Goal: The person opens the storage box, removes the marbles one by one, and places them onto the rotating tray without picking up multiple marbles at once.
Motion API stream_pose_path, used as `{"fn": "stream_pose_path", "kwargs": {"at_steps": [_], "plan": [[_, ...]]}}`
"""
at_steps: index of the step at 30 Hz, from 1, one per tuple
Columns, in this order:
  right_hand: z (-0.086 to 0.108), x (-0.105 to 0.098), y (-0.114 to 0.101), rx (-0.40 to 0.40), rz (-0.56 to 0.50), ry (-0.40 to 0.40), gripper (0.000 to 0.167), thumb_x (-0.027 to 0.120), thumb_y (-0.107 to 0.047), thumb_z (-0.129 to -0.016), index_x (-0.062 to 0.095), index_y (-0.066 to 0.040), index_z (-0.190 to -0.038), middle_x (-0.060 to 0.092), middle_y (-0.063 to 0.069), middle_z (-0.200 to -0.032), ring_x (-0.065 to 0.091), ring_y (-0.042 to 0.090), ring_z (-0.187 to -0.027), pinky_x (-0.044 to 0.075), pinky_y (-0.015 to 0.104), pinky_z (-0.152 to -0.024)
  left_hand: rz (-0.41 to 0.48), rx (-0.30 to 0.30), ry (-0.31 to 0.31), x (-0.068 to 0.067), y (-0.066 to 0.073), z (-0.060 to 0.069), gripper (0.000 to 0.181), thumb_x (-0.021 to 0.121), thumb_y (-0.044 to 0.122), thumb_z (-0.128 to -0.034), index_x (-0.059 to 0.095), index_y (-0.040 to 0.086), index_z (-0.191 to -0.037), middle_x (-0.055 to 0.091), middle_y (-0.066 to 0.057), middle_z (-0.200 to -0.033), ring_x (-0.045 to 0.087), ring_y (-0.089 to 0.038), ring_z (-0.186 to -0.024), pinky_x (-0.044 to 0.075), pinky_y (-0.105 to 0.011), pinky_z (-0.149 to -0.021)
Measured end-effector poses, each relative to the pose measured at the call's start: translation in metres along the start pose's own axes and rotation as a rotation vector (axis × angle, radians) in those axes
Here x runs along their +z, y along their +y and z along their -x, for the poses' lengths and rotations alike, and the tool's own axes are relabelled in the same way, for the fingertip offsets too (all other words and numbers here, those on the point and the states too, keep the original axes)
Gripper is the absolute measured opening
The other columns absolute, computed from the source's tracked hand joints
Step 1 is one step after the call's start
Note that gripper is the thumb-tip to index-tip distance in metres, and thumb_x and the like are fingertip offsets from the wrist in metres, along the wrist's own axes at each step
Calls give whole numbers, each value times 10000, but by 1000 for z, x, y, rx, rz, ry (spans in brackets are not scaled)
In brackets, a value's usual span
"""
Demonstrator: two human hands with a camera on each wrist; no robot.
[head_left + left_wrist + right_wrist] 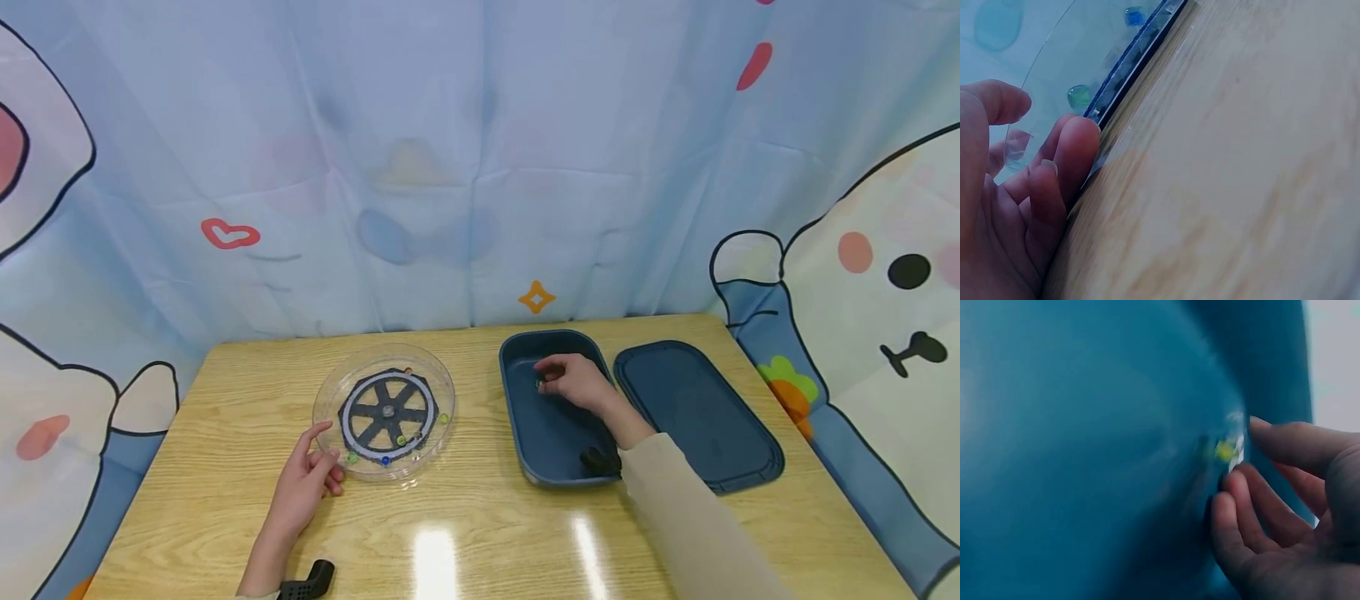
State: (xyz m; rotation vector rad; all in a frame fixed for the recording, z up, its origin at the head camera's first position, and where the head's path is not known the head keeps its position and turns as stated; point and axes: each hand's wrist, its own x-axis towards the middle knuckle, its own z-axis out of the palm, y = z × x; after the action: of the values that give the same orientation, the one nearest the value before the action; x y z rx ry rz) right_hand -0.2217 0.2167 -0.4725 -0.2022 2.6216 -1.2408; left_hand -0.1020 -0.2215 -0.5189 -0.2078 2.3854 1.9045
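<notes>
On the left side of the table sits a clear round dish. Its rim is gripped loosely by my left hand, with fingers curled at the near-left edge. Inside the dish are a blue marble, a green marble and several others, around a dark six-spoked wheel shape. My right hand reaches into a dark blue bin. Between its thumb and fingertips it pinches a clear marble with a yellow-green core, which is blurred in the right wrist view.
To the right of the bin lies a dark blue lid, flat on the wooden table. Behind the table's far edge hangs a printed curtain. A black device is worn at the left wrist.
</notes>
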Motion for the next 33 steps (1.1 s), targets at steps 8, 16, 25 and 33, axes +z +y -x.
{"fn": "stream_pose_path", "kwargs": {"at_steps": [8,16,25,33], "plan": [[-8,10,2,-35,106,-72,437,808,-103,-823,667,-24,-1228,633,77,-1007,588,219,-884,490,375,-757,-14,7,11,0,1,1,482,545,140,-1032,380,158,-1485,603,-131,-744,612,-227,-570,492,-281,-549],[-9,13,1,-36,123,-57,429,821,-123,-814,680,-29,-1209,608,45,-898,545,206,-801,448,362,-730,-15,1,7,1,1,2,478,536,128,-1034,379,160,-1484,601,-134,-744,612,-225,-569,484,-274,-544],[-7,13,-1,-32,171,-38,266,760,-104,-879,723,-30,-1133,632,19,-849,565,164,-756,472,358,-721,-17,1,2,0,1,2,482,532,120,-1036,373,151,-1490,600,-137,-746,613,-223,-569,492,-278,-548],[-6,13,-1,-37,179,-38,182,737,-116,-899,746,-44,-1066,658,4,-849,590,157,-757,484,363,-720,-8,-11,5,0,-1,0,487,527,115,-1038,364,148,-1496,599,-137,-744,605,-215,-570,517,-291,-560]]}}
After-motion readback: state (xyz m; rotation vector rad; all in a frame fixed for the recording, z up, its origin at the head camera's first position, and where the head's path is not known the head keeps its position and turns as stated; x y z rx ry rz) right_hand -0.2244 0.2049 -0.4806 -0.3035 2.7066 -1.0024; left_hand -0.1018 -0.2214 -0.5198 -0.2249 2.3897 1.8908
